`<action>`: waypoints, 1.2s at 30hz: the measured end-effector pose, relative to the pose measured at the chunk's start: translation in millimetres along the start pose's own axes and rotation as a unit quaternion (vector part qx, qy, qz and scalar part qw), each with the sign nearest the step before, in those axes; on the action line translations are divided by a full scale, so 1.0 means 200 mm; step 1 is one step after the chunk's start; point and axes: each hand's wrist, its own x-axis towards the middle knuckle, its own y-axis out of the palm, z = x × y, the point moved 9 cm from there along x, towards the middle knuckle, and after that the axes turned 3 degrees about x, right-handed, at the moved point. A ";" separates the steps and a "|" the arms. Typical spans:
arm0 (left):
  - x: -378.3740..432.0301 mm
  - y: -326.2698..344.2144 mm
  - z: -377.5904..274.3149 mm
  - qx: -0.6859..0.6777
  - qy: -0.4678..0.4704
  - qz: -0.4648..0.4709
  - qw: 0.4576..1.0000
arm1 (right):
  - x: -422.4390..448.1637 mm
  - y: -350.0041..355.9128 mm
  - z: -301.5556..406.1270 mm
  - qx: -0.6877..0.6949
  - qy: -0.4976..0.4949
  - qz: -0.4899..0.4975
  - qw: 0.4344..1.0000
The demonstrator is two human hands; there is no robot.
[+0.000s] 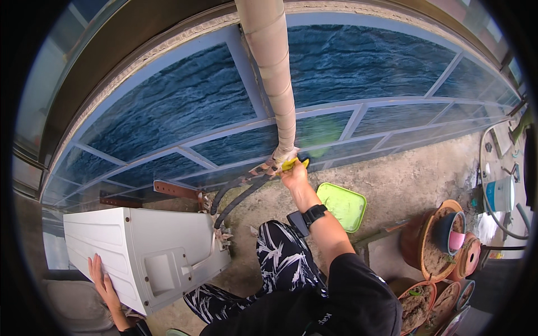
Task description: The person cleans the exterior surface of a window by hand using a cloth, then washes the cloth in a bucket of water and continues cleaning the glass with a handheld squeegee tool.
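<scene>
My right hand [294,174] grips a yellow cloth [290,164] at the lower end of a tape-wrapped pipe bundle [275,75], close to the blue tiled wall. From there, dark insulated hoses [239,197] curve down to a white air-conditioner outdoor unit [168,248]. My left hand [101,275] lies spread on the unit's white top panel, holding nothing. A dark wrist device is on my right wrist. Part of the cloth is hidden by my right fingers. A lime-green plastic tray [342,206] lies on the concrete, right of my forearm.
Clay pots with soil [437,248] stand at the right, one holding a smaller dark pot. Beyond them are a white-and-blue bucket [500,195] and a hose [483,155]. A rusty metal bracket [176,190] juts from the wall above the unit. A grey basin-like object [75,302] sits lower left.
</scene>
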 end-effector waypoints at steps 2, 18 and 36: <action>-0.01 0.00 -0.01 -0.001 -0.004 -0.003 1.000 | -0.14 0.17 0.02 0.013 0.051 0.063 0.997; -0.01 0.00 -0.01 -0.012 -0.001 -0.010 1.000 | -1.77 1.37 0.81 -0.459 -0.820 0.174 0.294; 0.00 0.00 0.06 -0.026 0.040 -0.018 0.999 | 0.02 -0.09 0.98 -0.105 -0.454 -0.185 0.865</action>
